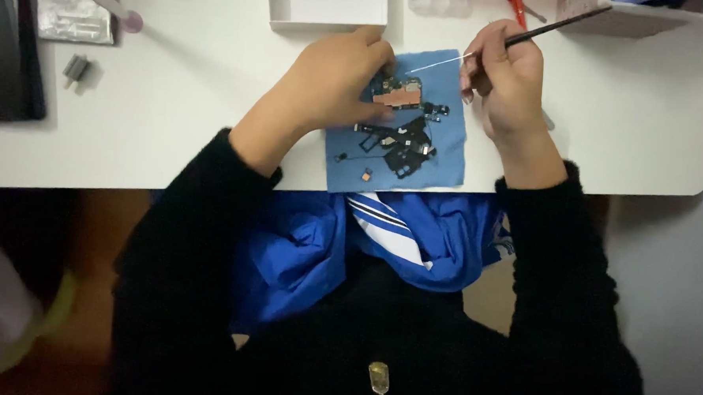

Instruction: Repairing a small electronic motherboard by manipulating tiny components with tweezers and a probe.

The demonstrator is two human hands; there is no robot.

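My left hand (337,82) lies on the square blue cloth mat (448,158) that sits at the near edge of the white desk (206,96), its lower edge right at the desk's rim. The fingers are curled down and pinch the small green circuit board with a copper-coloured patch (399,93), which rests on the far half of the mat; thumb and fingertips press against its left side, so that hand is closed on the board. My right hand (511,82) hovers just beside the mat's right edge, clenched around a thin black-handled tool with a fine silvery tip (532,33); the handle slants up toward the far right corner of the desk, and the pale tip reaches left over the mat's far edge, ending close to the board. Whether the tip touches the board I cannot tell. Nearer to me on the mat lies a cluster of small black parts and flat cables (405,144), and two tiny loose pieces (366,174) sit by the mat's near left corner. At the far edge of the desk stands a shallow white open box (327,21), just beyond my left hand. Toward the left edge lie a small grey block (76,68) and a silvery foil pouch (73,11).
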